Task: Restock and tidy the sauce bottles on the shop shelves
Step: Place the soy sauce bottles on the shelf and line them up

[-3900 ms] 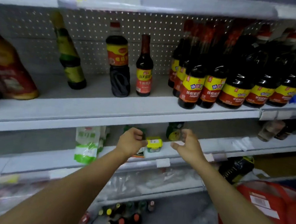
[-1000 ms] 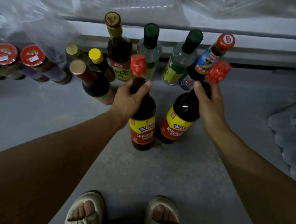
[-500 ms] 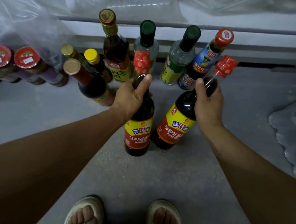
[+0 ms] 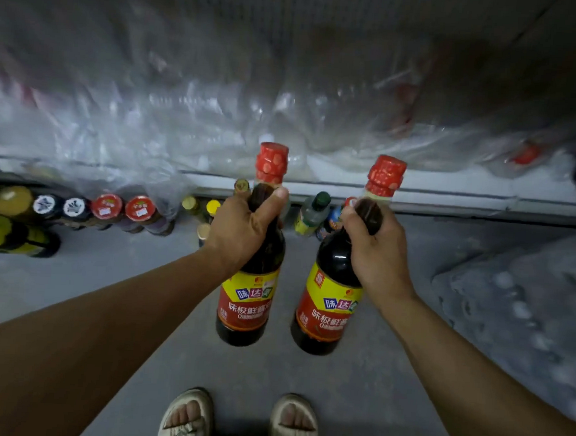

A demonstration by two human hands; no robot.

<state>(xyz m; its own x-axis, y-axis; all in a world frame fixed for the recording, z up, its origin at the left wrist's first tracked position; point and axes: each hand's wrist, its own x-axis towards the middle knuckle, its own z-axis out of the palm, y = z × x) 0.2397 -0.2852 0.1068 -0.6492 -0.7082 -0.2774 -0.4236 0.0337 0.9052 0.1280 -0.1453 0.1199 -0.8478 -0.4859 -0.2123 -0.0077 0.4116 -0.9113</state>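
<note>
Two dark sauce bottles with red caps and yellow-and-red labels hang above the grey floor. My left hand (image 4: 242, 230) grips the neck of the left bottle (image 4: 248, 299). My right hand (image 4: 375, 253) grips the neck of the right bottle (image 4: 330, 308), which tilts slightly to the right. Both bottles are off the floor, side by side and apart. Behind them, partly hidden by my hands, stand other sauce bottles (image 4: 310, 212) at the foot of the shelf.
A row of capped bottles (image 4: 107, 206) lines the floor at left, with a green-and-yellow bottle (image 4: 12, 234) lying down. The bottom shelf edge (image 4: 466, 195) carries crumpled clear plastic (image 4: 184, 120). More plastic wrap (image 4: 527, 306) lies on the floor at right. My sandalled feet (image 4: 240, 420) show below.
Both hands have lifted their bottles up off the floor and straightened them. The view has tilted up, showing the plastic on the bottom shelf.
</note>
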